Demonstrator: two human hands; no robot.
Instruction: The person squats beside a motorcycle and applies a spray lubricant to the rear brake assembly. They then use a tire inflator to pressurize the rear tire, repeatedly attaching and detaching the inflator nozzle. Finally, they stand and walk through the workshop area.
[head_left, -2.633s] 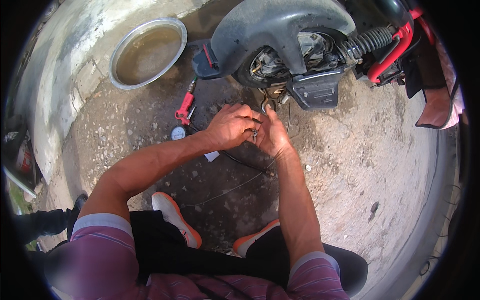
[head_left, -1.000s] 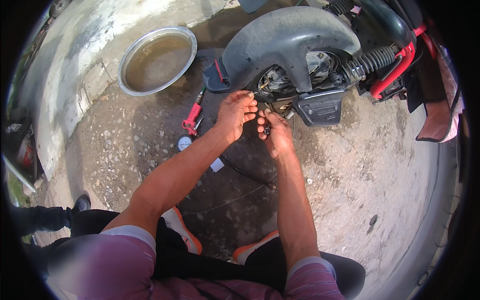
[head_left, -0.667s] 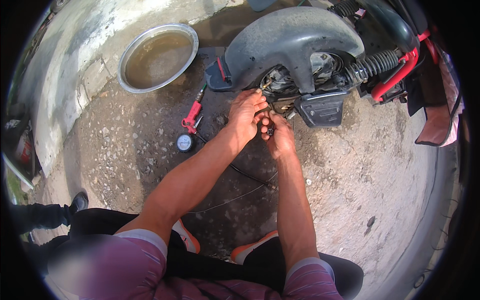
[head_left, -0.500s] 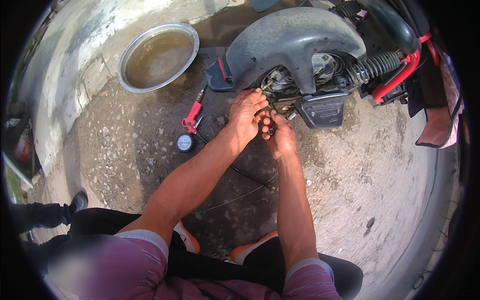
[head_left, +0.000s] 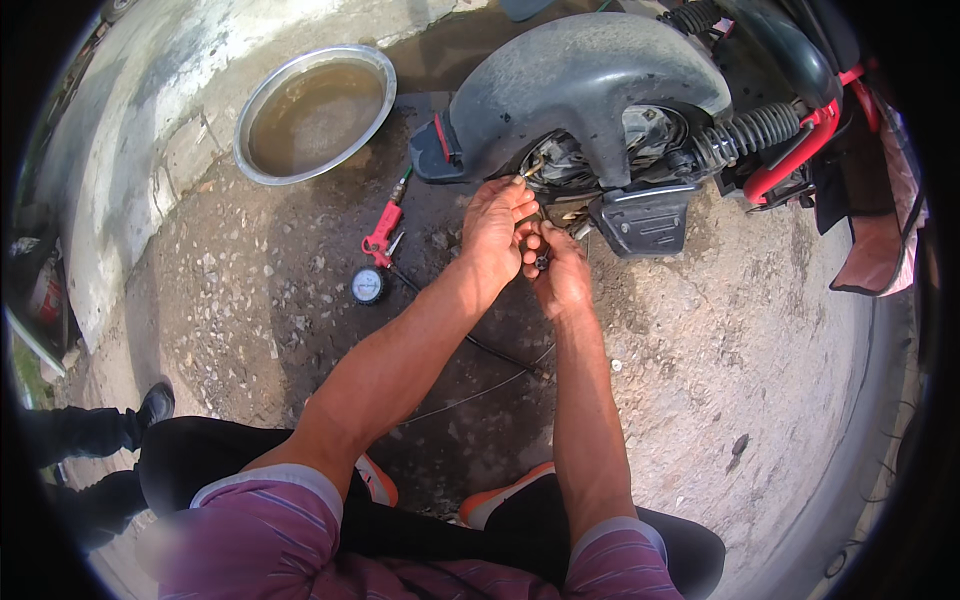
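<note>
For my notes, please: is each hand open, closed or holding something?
Left hand: at the brass-coloured stem; grip cannot be told.
Right hand: closed, holding a small dark piece.

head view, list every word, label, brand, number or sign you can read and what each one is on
None can be read with certainty.
Round gauge: dial marks, too small to read.
Red-and-white thing at the far left: pale marks, too blurred to read.
Dark round piece in the right hand: too small to tell whether it bears any.
</note>
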